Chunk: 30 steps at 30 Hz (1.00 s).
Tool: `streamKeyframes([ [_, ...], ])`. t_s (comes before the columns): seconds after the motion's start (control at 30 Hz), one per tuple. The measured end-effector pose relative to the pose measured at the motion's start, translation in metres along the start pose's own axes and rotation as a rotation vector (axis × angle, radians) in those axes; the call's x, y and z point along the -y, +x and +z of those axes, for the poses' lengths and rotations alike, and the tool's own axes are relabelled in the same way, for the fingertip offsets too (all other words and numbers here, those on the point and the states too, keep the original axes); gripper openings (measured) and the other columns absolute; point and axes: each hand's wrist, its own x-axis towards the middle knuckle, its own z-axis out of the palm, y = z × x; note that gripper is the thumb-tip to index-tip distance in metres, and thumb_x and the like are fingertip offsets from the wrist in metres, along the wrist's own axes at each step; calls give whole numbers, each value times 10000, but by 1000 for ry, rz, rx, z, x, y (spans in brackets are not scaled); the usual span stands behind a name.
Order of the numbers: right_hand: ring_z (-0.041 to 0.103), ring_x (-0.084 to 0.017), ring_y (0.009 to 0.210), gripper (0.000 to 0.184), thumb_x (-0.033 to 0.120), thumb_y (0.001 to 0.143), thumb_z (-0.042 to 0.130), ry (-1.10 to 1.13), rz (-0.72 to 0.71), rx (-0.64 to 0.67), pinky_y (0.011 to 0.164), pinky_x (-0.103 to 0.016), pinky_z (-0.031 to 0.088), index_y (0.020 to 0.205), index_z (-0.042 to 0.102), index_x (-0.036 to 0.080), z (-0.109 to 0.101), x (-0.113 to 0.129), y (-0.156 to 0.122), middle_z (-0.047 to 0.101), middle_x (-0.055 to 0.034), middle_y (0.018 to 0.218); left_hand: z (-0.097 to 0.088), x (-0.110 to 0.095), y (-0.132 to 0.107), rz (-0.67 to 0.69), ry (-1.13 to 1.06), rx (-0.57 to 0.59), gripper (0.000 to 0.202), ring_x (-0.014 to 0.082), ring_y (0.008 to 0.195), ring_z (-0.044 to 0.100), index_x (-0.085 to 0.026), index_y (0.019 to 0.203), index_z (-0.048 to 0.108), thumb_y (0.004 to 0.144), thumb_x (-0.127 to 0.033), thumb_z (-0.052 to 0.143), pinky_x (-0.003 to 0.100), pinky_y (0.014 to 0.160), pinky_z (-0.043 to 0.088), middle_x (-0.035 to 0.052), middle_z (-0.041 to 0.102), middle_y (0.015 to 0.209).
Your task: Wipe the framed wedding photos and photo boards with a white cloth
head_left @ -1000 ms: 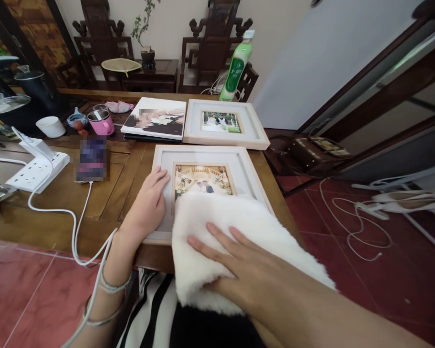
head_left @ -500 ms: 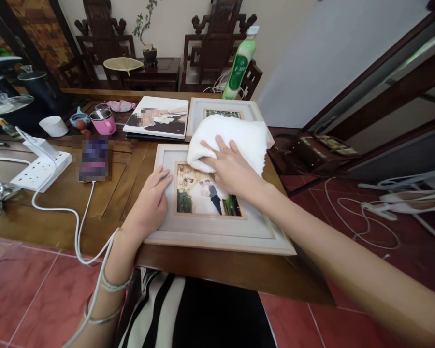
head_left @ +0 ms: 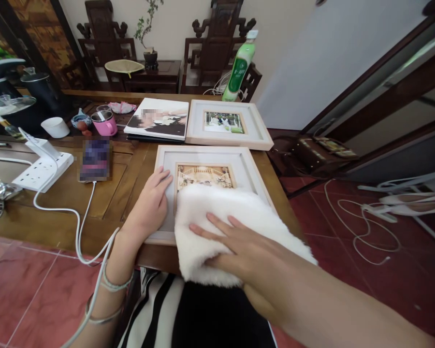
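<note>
Left hand (head_left: 150,205) flat on the picture frame (head_left: 203,153), right hand (head_left: 239,246) spread open on the cloth (head_left: 210,210); I fear a nearward drag pulls the frame off the table (head_left: 119,193).

It was a home, a family sitting room by the look of it. Well beyond the left grip (head_left: 148,205), two carved dark-wood chairs (head_left: 217,53) stood against the pale wall. Between them, a low side table (head_left: 155,72) bore a potted plant (head_left: 149,34) and a woven fan (head_left: 124,66). On the wooden counter (head_left: 126,179), just beyond that grip, lay a framed photograph (head_left: 229,124) and an unframed print (head_left: 157,118). To its left stood a pink mug (head_left: 104,124), a white cup (head_left: 55,127) and a power strip (head_left: 43,166), with a phone (head_left: 95,159) plugged in on a white lead. Red floor tiles (head_left: 29,290) ran below, a loose cable (head_left: 362,227) lying far to the right of the grip.
</note>
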Motion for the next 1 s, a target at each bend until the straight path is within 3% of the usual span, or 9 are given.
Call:
streamKeyframes([
  [0.1, 236, -308, 1445, 739, -90, 596, 391, -27, 75, -83, 1160, -566, 272, 1198, 669, 235, -4, -22, 16, 356, -25, 1555, -1, -1, 0, 1, 9, 21, 464, 276, 1433, 336, -63, 1289, 556, 887, -50, 326, 512, 1175, 307, 193, 510, 1421],
  [0.2, 197, -344, 1453, 699, -93, 652, 411, -181, 171, -209, 1170, -585, 223, 1253, 635, 185, -6, -57, 45, 332, -84, 1567, -3, -4, 0, -16, 9, 26, 445, 273, 1432, 339, -40, 1305, 541, 930, -102, 310, 479, 1185, 296, 211, 486, 1436],
  [0.3, 132, -408, 1454, 685, -83, 697, 426, -303, 273, -282, 1144, -634, 231, 1332, 561, 136, -10, -84, 79, 216, -117, 1605, -5, -9, 1, -39, -7, -17, 445, 255, 1415, 368, -43, 1349, 496, 978, -180, 294, 449, 1185, 297, 217, 429, 1477],
  [0.4, 78, -446, 1449, 685, -69, 710, 454, -338, 282, -244, 1123, -700, 184, 1355, 541, 144, -15, -87, 105, 203, -101, 1608, -5, -11, 2, -37, -28, -69, 451, 243, 1422, 351, -63, 1385, 448, 1002, -240, 290, 448, 1185, 282, 218, 396, 1494],
  [0.5, 61, -430, 1453, 711, -84, 702, 456, -313, 149, -120, 1136, -692, 152, 1360, 546, 171, -17, -66, 110, 205, -61, 1609, -6, -12, 2, -41, -59, -125, 465, 240, 1440, 313, -107, 1427, 386, 1017, -304, 288, 467, 1189, 252, 202, 369, 1512],
  [0.63, 133, -423, 1448, 670, -84, 706, 454, -239, -36, 23, 1139, -662, 200, 1275, 634, 220, -10, -24, 80, 233, -10, 1602, -8, -13, 1, -52, -82, -165, 500, 239, 1463, 261, -135, 1450, 350, 1025, -382, 257, 471, 1197, 221, 186, 323, 1542],
  [0.73, 201, -442, 1426, 658, -69, 652, 502, -183, -79, 41, 1112, -680, 252, 1213, 676, 228, 2, -7, 42, 291, -32, 1580, -9, -13, 0, -62, -67, -135, 504, 240, 1448, 299, -95, 1420, 401, 1023, -368, 253, 452, 1192, 248, 205, 357, 1518],
  [0.87, 293, -443, 1393, 612, -43, 625, 478, -197, 44, -100, 1046, -710, 341, 1111, 723, 236, 11, -16, -8, 401, -58, 1521, -7, -11, 0, -74, -6, -27, 435, 274, 1436, 328, -68, 1349, 497, 984, -263, 361, 460, 1184, 286, 207, 411, 1491],
  [1.0, 344, -328, 1399, 566, -44, 630, 394, -241, 122, -230, 1063, -623, 400, 935, 757, 265, 9, -44, -41, 508, -11, 1448, -4, -8, -1, -54, 8, 11, 432, 287, 1455, 286, -39, 1335, 512, 958, -157, 340, 475, 1193, 275, 213, 429, 1480],
])
